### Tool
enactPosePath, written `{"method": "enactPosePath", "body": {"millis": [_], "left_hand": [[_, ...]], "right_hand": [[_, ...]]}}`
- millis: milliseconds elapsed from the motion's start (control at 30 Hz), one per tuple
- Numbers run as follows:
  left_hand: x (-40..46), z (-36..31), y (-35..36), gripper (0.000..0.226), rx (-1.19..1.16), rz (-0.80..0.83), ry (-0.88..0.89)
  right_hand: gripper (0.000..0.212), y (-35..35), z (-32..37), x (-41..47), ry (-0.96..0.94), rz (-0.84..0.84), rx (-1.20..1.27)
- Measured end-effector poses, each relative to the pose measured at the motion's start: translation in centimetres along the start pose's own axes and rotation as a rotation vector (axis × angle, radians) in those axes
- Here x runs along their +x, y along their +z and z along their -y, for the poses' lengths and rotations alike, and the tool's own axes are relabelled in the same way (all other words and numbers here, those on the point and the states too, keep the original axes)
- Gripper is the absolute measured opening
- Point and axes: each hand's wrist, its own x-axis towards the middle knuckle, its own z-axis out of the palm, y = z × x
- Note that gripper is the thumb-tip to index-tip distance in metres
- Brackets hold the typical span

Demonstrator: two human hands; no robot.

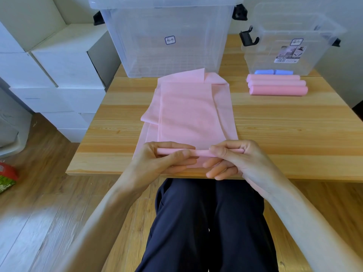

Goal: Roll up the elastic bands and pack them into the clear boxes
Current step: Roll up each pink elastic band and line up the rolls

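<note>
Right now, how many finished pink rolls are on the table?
3. They lie side by side at the table's far right, in front of the small clear box: back roll, middle roll, front roll. None looks hidden.

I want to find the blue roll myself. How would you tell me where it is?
Look at the smaller clear box at the wooden table's far right. Three pink rolls lie in front of it. The blue roll lies between them and the box, the only blue thing there.

Left hand (167,158) and right hand (233,160) pinch the pink band's (188,112) rolled end; three pink rolls (277,85) lie near the small clear box (290,42).
</note>
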Motion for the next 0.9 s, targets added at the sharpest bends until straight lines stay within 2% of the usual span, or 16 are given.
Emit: {"method": "enactPosePath", "body": {"millis": [133,267,400,600,900], "left_hand": [[-0.05,0.07,0.12,0.026,0.059,-0.015,0.009],[-0.08,0.24,0.18,0.027,0.009,0.010,0.009],[0.01,0.19,0.40,0.027,-0.045,-0.029,0.013],[0.09,0.33,0.34,0.025,-0.004,-0.064,0.042],[-0.09,0.22,0.44,0.027,0.005,-0.065,0.040]], "right_hand": [[0.027,-0.06,-0.23,-0.01,-0.035,-0.014,0.019],[0.028,0.01,-0.23,-0.03,-0.016,-0.033,0.000],[0.030,0.12,-0.13,0.02,-0.031,-0.013,0.005],[0.027,0.17,-0.14,0.05,-0.029,-0.053,-0.011],[0.023,0.23,-0.14,-0.10,-0.026,-0.006,-0.022]]}}
